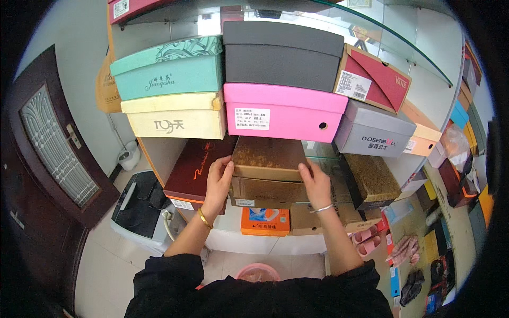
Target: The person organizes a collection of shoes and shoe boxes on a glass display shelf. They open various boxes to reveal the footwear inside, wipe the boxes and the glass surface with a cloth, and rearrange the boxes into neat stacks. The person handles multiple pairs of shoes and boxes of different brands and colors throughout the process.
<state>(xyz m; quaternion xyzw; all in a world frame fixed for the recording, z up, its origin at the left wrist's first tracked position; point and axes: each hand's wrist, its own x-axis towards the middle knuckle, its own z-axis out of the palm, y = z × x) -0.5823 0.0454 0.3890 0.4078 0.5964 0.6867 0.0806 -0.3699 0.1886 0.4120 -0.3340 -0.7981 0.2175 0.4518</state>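
My left hand grips the left side of a brown cardboard shoebox, thumb on the lid's front corner. Its opposite side is held by my right hand, with the thumb on the right corner. Worn, scuffed patches mark the brown lid, and a narrow gap shows between lid and body at the front. The back of this box is under a pink shoebox bearing a white label. Close by my left hand lies a dark red shoebox with an orange edge.
A dark grey box sits on the pink one, with a mint-green box over a cream box at left. Right are a red box, a grey box and a scuffed box. Glass shelf edge juts above.
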